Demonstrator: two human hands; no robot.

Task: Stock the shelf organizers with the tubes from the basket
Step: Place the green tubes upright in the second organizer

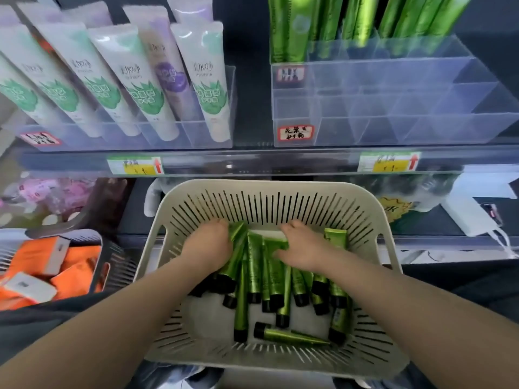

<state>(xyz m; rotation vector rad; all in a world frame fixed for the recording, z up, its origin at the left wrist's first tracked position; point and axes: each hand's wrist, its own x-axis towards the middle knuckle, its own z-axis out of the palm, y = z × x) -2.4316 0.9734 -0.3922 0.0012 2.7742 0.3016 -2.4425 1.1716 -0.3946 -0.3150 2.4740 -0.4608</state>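
A beige slotted basket [157,242] sits below the shelf edge and holds several green tubes with black caps [254,273]. Both my hands are inside it. My left hand [209,244] curls its fingers round green tubes at the pile's left side. My right hand [302,245] grips tubes at the pile's right side. One tube [289,336] lies apart near the basket's front. On the shelf above right stands a clear organizer [393,105]; its front compartments are bare and several green tubes [362,21] stand in its back row.
Upper left, another clear organizer holds several white tubes with green and purple prints [143,88]. Price labels [134,165] run along the shelf edge. A basket of orange and white boxes [47,273] sits at the left. A white box [471,216] lies on the lower shelf, right.
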